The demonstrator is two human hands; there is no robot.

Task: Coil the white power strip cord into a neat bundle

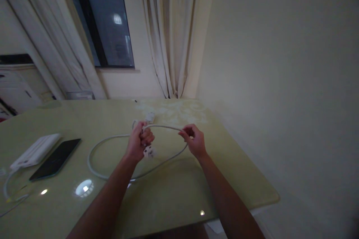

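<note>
My left hand (139, 140) is closed around a white power cable (165, 127) near its plug end. A round white plug (149, 152) sticks out below that fist. Just beyond the fist, a white connector block (150, 117) shows above the table. My right hand (194, 140) pinches the same cable farther along, to the right. Between the hands the cable runs in a shallow arc. Its slack drops from the right hand and makes a wide loop to the left on the tabletop, passing behind my left forearm.
The glossy pale-green table (235, 179) has a wall (280, 82) along its right side. At left lie a white power strip (36, 151) with its own cord and a dark phone or tablet (56, 159). Curtains (171, 33) and a window (106, 18) stand behind.
</note>
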